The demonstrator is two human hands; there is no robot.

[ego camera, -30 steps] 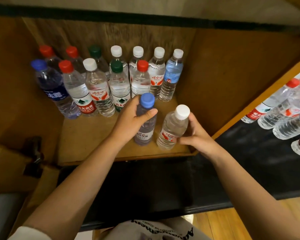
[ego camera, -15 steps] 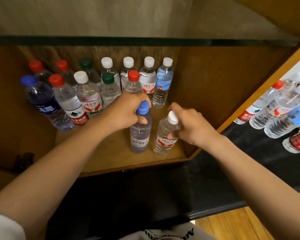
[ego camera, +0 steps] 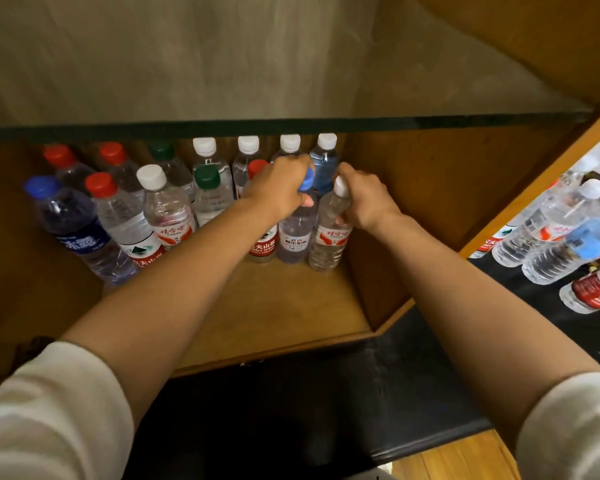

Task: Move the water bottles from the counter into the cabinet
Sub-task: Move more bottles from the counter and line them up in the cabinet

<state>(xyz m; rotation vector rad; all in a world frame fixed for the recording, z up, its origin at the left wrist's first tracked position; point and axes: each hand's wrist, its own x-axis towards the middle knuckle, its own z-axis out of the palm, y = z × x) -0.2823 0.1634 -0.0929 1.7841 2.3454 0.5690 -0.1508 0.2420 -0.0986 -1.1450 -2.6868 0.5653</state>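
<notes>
The left hand (ego camera: 278,188) holds its grip round the blue-capped bottle (ego camera: 297,230) (upright on the cabinet shelf (ego camera: 274,306)); the right hand (ego camera: 368,199) pinches the white-capped bottle (ego camera: 329,237) just beside it.

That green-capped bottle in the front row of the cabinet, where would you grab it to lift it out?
Probably by the neck, just under the green cap, coming from above and the front. The green-capped bottle stands upright with bottles tight on both sides, so its body offers little finger room. The shelf edge overhead leaves limited height, so tilt it forward as you draw it out.
</notes>
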